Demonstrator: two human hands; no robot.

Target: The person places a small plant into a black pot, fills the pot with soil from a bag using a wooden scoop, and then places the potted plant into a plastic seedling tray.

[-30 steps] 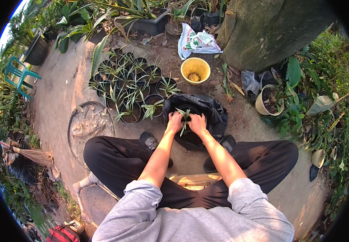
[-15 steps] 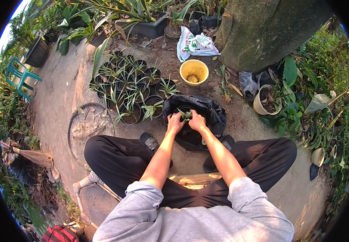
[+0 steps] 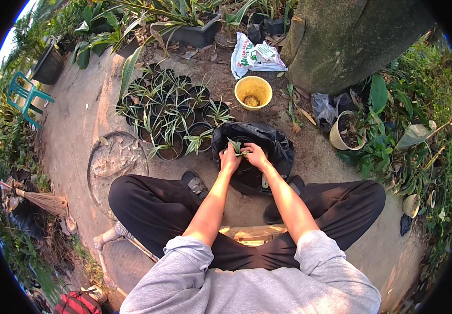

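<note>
A small green plant with pale-edged leaves stands in a black pot inside an open black plastic bag between my feet. My left hand is closed at the plant's left side, fingers against its leaves. From the right, my right hand pinches the lower leaves, thumb and fingers close together. Both hands hide part of the pot and the plant's base. Dark soil shows dimly in the bag. A small pale object lies by the bag's near right edge, its kind unclear.
Several potted striped-leaf plants crowd the ground at left. Beyond the bag stand a yellow bucket and a white printed sack, beside a tree trunk. A cream pot leans at right. A round cover lies left.
My right hand's fingers have shifted a little from the pot's edge onto the plant's leaves. The left hand has moved only slightly, staying beside the plant.
</note>
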